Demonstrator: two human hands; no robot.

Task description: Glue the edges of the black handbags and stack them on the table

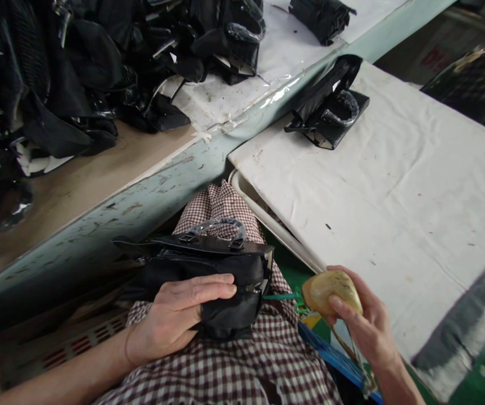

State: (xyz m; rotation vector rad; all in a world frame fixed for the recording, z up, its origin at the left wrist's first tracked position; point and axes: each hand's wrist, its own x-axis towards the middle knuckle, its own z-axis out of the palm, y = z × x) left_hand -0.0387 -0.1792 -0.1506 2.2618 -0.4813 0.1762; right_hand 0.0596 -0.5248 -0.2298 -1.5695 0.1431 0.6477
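Right grip [366,318] closed around a yellowish, rounded lump [332,289], thumb across the near side and fingers wrapped behind it, and that lump is up off the surface, just beside the near edge of the white worktop [402,185]! Over to the left grip [177,312]: fingers straight and close together, laid across a black bag [246,267], fingertips near its zip. Its thumb is out of sight, so whether it pinches the bag or only presses, one cannot tell.

And where is that bag? Right on the person's lap, resting on the brown-and-white checked cloth [246,365], its curved handle [221,223] standing up on the far side in clear plastic wrap. Lump and bag are apart, with a gap between them.

Look up the white worktop: a second black bag [337,132] lies at its far left corner, a plastic-wrapped handle on that one too. Across to the left, a big heap of black bags [73,73] crowds the long worktop [141,154], overlapping every which way, and a dark bundle [322,22] sits well apart from the heap, near the top of the view.
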